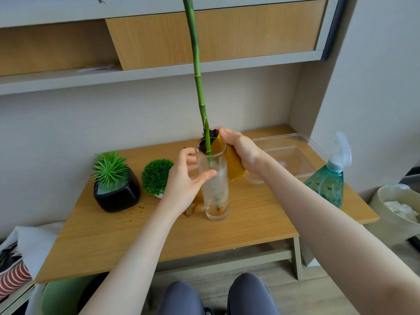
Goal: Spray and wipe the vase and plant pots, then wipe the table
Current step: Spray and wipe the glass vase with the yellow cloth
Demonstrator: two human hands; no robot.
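A tall clear glass vase stands upright at the middle of the wooden table, holding a long green bamboo stalk. My left hand grips the vase's left side, thumb across its front. My right hand presses a mustard-yellow cloth with a dark patch against the vase's rim and right side. To the left sit a black square pot with a spiky green plant and a small round green bush in a white pot. A teal spray bottle stands at the right edge.
A clear plastic tray lies at the back right, with a small glass dish in front of it. Brown liquid spots stain the table by the vase. Shelves hang above. A bin with white tissues stands right of the table.
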